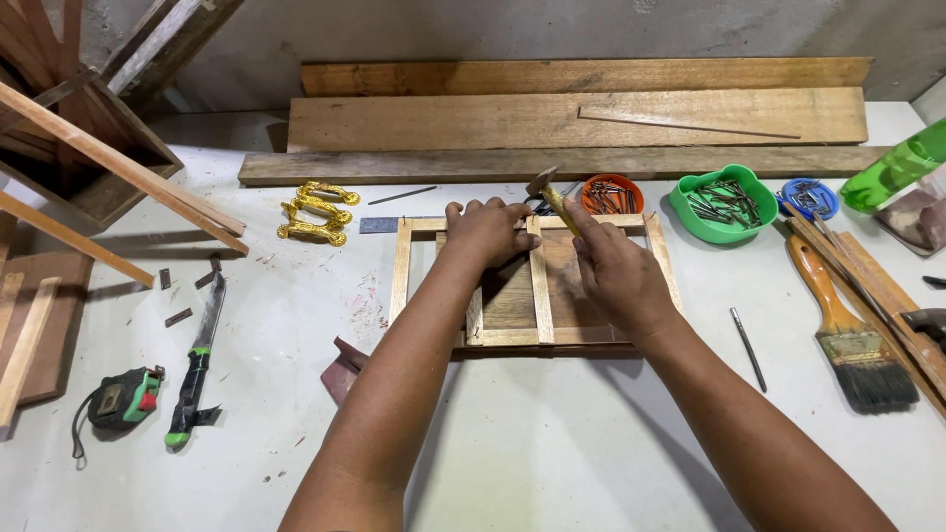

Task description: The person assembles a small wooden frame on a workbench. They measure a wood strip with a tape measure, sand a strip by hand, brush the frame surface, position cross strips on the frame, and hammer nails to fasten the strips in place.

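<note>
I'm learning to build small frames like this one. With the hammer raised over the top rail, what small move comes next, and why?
Probably a short, light tap down. The right hand holds the hammer just above the wooden frame, while the left hand presses on the top rail beside the middle slat, its fingers close to the strike point.

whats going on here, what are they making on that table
A person is working on a small wooden slat frame lying flat on a white table. The left hand presses down on the frame's top edge, while the right hand grips a small hammer whose head is raised just above that edge. Bowls of nails sit behind the frame, a paintbrush lies to the right, and a saw and tape measure lie to the left.
</note>
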